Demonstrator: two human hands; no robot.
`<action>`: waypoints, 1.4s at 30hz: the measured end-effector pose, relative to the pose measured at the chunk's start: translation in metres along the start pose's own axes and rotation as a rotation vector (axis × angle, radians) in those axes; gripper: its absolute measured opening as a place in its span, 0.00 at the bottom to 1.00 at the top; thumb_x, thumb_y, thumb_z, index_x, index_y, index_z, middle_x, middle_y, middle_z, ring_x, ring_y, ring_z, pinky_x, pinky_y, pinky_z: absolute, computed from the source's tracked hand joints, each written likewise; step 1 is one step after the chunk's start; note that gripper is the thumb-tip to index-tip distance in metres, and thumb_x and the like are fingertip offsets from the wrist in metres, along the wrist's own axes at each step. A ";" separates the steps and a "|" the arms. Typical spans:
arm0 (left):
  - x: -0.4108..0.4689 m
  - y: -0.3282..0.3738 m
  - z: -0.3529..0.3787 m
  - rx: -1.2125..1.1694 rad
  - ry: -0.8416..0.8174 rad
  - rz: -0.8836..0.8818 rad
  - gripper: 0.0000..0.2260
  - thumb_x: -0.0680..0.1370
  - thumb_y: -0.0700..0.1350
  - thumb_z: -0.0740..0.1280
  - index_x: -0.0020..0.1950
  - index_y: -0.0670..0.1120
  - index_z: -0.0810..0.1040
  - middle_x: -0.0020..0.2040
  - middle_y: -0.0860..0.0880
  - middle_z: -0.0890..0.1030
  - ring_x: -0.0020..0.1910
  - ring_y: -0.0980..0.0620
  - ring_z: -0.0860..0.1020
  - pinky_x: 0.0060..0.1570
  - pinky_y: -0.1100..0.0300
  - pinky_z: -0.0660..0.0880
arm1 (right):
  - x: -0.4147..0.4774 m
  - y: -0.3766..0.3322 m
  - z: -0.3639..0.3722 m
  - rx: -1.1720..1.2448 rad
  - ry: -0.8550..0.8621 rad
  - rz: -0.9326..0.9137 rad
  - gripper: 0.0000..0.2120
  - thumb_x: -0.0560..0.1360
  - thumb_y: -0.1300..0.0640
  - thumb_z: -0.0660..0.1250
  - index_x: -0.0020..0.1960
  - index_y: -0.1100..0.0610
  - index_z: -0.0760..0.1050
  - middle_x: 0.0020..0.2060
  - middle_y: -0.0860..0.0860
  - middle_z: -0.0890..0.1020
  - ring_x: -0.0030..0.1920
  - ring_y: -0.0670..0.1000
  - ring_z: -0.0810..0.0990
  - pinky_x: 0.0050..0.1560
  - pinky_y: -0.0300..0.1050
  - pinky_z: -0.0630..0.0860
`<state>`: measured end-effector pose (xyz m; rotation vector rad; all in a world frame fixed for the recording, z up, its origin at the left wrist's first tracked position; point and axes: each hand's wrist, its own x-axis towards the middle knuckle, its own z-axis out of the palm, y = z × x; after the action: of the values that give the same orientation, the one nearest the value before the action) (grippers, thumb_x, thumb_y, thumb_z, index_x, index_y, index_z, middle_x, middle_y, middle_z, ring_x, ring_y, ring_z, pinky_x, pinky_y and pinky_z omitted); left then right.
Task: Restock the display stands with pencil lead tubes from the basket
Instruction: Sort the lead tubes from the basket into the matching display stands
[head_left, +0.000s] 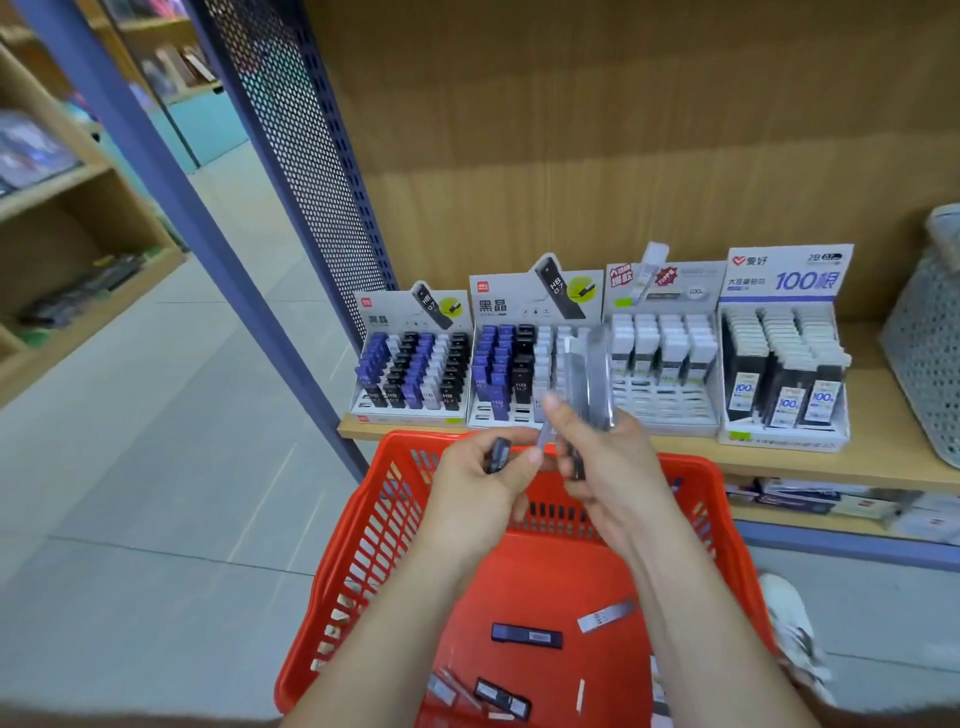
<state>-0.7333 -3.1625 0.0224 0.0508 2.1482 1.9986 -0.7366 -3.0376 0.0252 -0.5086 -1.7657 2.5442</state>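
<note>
Both hands are up over the far rim of the red basket (363, 545), in front of the wooden shelf (779, 465). Left hand (483, 483) is curled round one small dark tube (498, 455). Right hand (608, 467) is clamped on a fanned bunch of clear-grey tubes (589, 374), blurred, count not readable. The bunch stands upright across the second stand (498, 306) from the left. Step judged: sorting picked stock by type before slotting. More loose stock lies on the basket floor toward its near edge, among it a black tube (527, 635) and a grey tube (607, 614). Four stands sit in a row along the shelf's front edge, close-packed. The second and the third stand (670, 425) show empty front slots. Next move likely calls for matching type to column and lowering a tube in end first. There is open room above the stands. A grey mesh bin (930, 338) crowds the shelf's right end, a blue post (208, 234) its left.
</note>
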 end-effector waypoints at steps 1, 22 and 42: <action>0.000 0.000 0.000 0.022 -0.017 -0.013 0.07 0.79 0.39 0.65 0.53 0.39 0.80 0.34 0.50 0.82 0.21 0.56 0.67 0.22 0.69 0.62 | 0.001 0.002 0.001 -0.016 0.024 -0.003 0.11 0.72 0.53 0.75 0.42 0.56 0.73 0.23 0.47 0.70 0.22 0.45 0.64 0.19 0.35 0.58; 0.027 0.002 -0.011 -0.726 0.205 -0.146 0.09 0.70 0.48 0.69 0.47 0.46 0.79 0.33 0.51 0.74 0.33 0.54 0.73 0.47 0.50 0.75 | 0.003 0.036 0.013 -0.017 -0.265 0.159 0.12 0.75 0.61 0.72 0.39 0.54 0.69 0.28 0.48 0.66 0.25 0.45 0.60 0.21 0.35 0.54; 0.117 0.042 -0.149 0.202 0.171 -0.111 0.05 0.74 0.35 0.71 0.49 0.39 0.80 0.41 0.42 0.81 0.34 0.50 0.80 0.39 0.62 0.81 | 0.090 0.031 0.091 -0.113 -0.229 0.211 0.05 0.74 0.55 0.73 0.45 0.54 0.78 0.35 0.53 0.75 0.27 0.45 0.63 0.22 0.37 0.55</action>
<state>-0.8784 -3.2865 0.0582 -0.2111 2.3947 1.7774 -0.8405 -3.1153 0.0025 -0.4421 -2.0430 2.7528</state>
